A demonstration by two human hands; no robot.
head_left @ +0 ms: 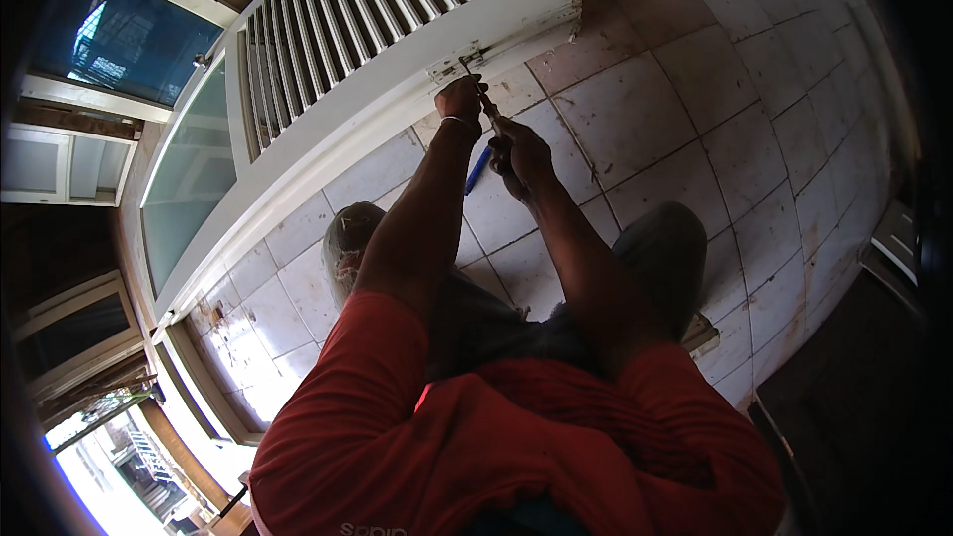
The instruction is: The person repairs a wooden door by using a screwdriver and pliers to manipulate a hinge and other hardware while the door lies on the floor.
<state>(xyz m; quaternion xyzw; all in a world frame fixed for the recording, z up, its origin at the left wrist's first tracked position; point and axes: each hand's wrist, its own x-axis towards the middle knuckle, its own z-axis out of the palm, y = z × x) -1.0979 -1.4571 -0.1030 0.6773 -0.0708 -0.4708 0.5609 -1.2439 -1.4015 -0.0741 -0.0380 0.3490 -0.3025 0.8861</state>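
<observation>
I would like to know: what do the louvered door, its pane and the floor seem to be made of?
Door: probably wood with white paint; its end edge looks chipped and dirty.
Pane: likely glass, perhaps frosted; it is smooth, greenish and cloudy.
Floor: probably ceramic tile, somewhat glossy; pale pieces meet at dark joints, and light glares off it at left.

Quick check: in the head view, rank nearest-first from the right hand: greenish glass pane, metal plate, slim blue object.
From the right hand:
1. Slim blue object, just left of it.
2. Metal plate, ahead and left, on the white door.
3. Greenish glass pane, far left.
</observation>
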